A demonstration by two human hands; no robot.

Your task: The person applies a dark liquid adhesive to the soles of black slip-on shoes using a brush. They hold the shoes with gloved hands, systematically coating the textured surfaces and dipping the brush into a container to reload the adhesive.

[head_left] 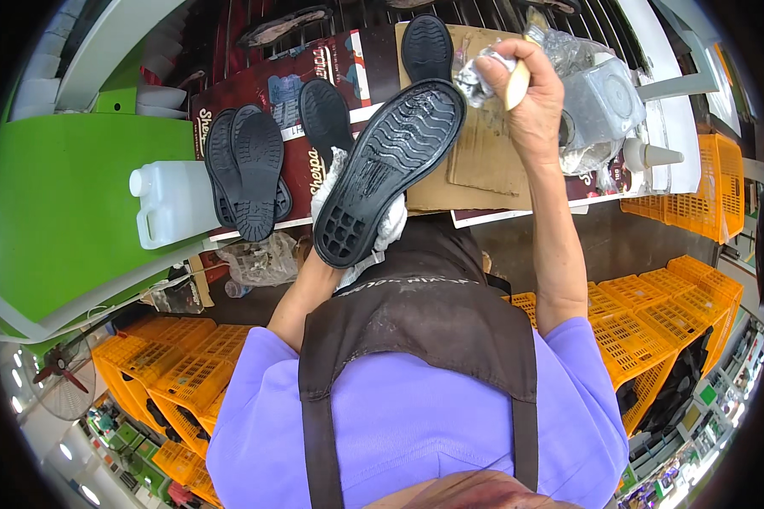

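Observation:
A black shoe sole (388, 170), its wavy tread facing up and looking wet toward the far end, is held tilted in front of my chest. Underneath it my left hand (390, 226), wrapped in white cloth or a glove, grips the sole; most of its fingers are hidden. My right hand (535, 97) is closed around a brush (518, 83) with a pale handle, its whitish, smeared head beside the sole's far end. More black soles lie on the work surface: an overlapping group (259, 161) at left, one sole (324, 114) near the middle and another sole (427, 48) beyond.
Brown cardboard (488, 161) covers part of the bench. A white jug (174, 204) stands at left beside a green panel (85, 212). At right are a clear plastic container (603, 102) and a white nozzle bottle (652, 155). Orange crates (637, 314) stand on both sides.

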